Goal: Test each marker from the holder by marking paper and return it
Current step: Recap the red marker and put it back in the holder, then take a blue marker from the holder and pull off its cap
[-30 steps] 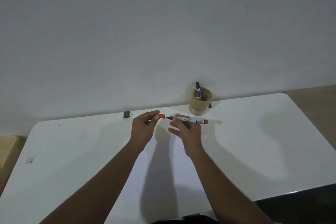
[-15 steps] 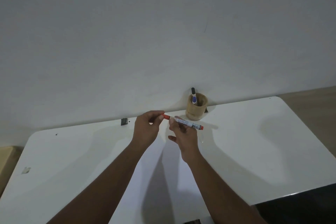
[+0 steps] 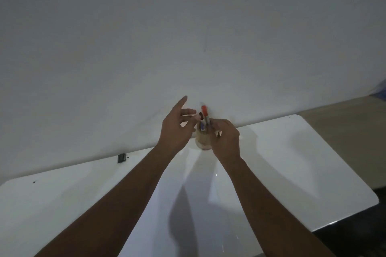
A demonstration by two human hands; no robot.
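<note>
A small wooden holder [image 3: 202,140] stands at the table's far edge by the wall, partly hidden between my hands. The red-capped marker [image 3: 204,113] stands upright in it, cap up, with my right hand [image 3: 224,137] closed on its lower barrel. Beside it in the holder is a second marker [image 3: 202,125] with a dark cap and blue band. My left hand [image 3: 177,126] hovers just left of the holder, fingers spread, holding nothing. A white sheet of paper [image 3: 167,204] lies on the table under my forearms.
The white table [image 3: 292,162] has rounded corners and butts against a plain wall. A small black object [image 3: 121,157] sits at the far edge to the left. Brown floor shows at the right.
The cap went back onto the red marker. My right hand carried it from above the paper to the holder and stood it upright there. My left hand let go and opened.
</note>
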